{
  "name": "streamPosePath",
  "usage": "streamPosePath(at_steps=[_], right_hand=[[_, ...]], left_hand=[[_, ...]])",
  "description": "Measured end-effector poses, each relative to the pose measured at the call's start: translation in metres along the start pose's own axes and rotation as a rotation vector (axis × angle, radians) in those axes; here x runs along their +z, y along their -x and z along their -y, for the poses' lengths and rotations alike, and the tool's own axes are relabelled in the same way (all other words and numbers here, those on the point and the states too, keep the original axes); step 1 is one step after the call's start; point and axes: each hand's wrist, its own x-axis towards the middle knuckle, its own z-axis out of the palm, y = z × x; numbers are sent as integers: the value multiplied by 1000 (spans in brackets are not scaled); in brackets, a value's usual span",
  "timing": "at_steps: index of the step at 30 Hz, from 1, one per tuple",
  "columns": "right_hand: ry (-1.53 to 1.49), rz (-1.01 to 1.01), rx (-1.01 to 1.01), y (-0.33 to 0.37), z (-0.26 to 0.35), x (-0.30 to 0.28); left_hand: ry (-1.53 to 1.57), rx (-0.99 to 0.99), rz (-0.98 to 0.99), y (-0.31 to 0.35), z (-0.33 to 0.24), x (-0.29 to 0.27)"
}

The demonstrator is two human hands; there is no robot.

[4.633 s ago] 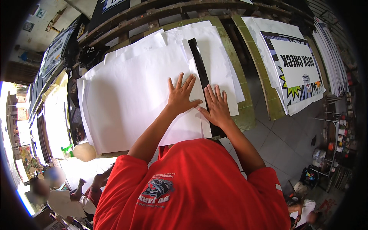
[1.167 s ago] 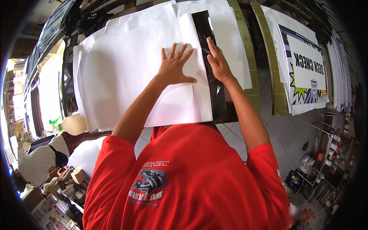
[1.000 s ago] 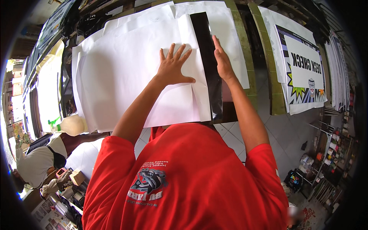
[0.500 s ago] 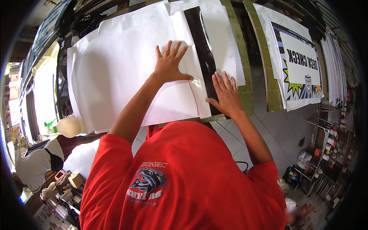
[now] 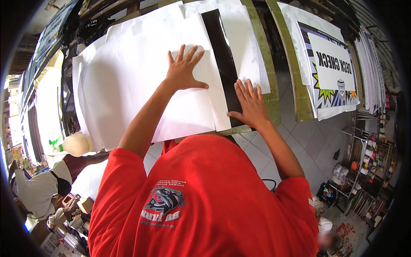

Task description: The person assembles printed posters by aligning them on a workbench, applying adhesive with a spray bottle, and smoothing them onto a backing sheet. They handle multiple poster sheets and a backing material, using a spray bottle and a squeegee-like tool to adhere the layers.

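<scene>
Smoothing step in hand: left hand (image 5: 183, 73) lies flat, fingers spread, gripping nothing, on large white paper sheet (image 5: 137, 85) covering the tabletop (image 5: 274, 98), right hand (image 5: 250, 105) likewise open on the black strip (image 5: 222, 64) beside it; next move likely calls for even pressure.

Both arms reach forward from the lower edge, bare below red sleeves. The left hand (image 5: 185, 70) lies flat, palm down, fingers fanned wide and thumb stuck out to the right. The right hand (image 5: 249, 104) sits nearer the body, also flat, fingers spread and pointing forward.
</scene>
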Motion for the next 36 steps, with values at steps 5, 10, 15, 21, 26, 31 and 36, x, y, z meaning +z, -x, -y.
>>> streamPosePath(at_steps=[5,10,15,21,26,31,36], right_hand=[[-18,65,0,-6,6,-27],[-186,12,-56,-8,-18,-15],[-121,-108,-144,-1,-47,-2],[-157,-300,-92,-72,-48,-44],[-69,-174,33,-152,-24,-8],[-34,-166,45,-159,-28,9],[4,-174,40,-159,-29,10]], left_hand=[[61,-45,79,-9,-12,-9],[97,-171,-48,-14,-35,5],[87,-131,-77,-9,-36,8],[51,-135,-47,-8,-35,3],[67,-125,-38,-11,-37,-2],[85,-126,-62,-8,-29,1],[48,-127,-54,-5,-23,1]])
